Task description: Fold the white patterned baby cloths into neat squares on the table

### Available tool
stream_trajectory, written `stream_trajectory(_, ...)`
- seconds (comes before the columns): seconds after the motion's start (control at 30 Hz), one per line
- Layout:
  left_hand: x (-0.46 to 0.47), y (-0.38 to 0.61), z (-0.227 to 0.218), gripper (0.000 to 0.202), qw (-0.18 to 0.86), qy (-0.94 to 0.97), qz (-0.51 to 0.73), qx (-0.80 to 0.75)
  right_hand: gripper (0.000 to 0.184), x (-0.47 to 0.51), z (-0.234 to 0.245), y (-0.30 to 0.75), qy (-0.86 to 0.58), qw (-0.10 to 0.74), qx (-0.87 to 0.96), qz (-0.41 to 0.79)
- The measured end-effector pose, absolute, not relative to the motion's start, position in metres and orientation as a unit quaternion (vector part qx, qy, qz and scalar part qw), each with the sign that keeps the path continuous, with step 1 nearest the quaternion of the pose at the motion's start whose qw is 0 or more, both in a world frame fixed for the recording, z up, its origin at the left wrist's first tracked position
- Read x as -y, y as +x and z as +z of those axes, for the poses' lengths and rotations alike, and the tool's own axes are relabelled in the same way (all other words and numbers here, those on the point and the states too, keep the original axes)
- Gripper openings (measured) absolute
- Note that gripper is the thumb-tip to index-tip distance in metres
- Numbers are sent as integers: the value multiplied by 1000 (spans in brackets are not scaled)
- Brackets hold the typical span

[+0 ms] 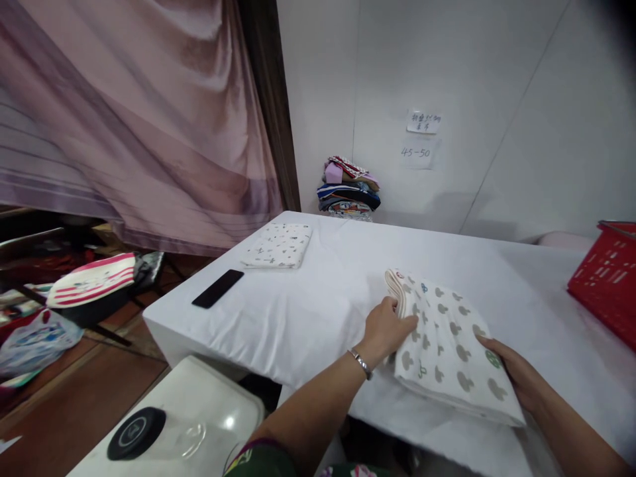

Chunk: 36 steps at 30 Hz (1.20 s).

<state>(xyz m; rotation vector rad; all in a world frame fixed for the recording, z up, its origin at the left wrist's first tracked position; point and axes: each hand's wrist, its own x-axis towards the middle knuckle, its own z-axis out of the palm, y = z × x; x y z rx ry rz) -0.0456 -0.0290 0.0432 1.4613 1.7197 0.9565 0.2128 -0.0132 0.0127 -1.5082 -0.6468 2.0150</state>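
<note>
A folded white cloth [442,338] printed with grey mouse-head shapes and a few green and blue figures is held between my two hands over the near right part of the table. My left hand [390,329] pinches its left edge, thumb on top, where several layers show. At the right edge my right hand [511,368] grips it, thumb on top and the other fingers hidden beneath. Farther back on the left of the table lies another folded white cloth [281,245] with small dark prints, touched by neither hand.
A black phone [217,289] lies on the white-covered table [318,298] near its left edge. On the right stands a red plastic basket [609,278]. Folded clothes [349,187] are stacked behind the table. A white lidded bin [183,424] stands at the front left. A pink curtain [173,119] hangs left.
</note>
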Motion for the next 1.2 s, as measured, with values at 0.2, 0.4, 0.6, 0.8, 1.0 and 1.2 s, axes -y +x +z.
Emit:
stream_trajectory(0.2,22,-62,19,36,555,385,385,-628,51,16,13,209,-559,266,277,735)
stream_trajectory(0.4,25,-72,9,37,695,261,390,-544,54,9,8,212,-582,296,303,694)
stream_trajectory(0.6,34,-53,37,42,530,411,466,-577,61,5,31,205,-602,341,349,632)
stream_trajectory(0.8,16,-61,42,43,420,503,454,-603,60,-14,31,206,-597,361,387,603)
stream_trajectory(1.0,-9,-85,-8,52,525,361,400,-659,61,-36,3,206,-713,298,468,428)
stream_trajectory(1.2,-7,-88,-17,75,566,343,407,-630,80,-35,2,208,-716,272,456,452)
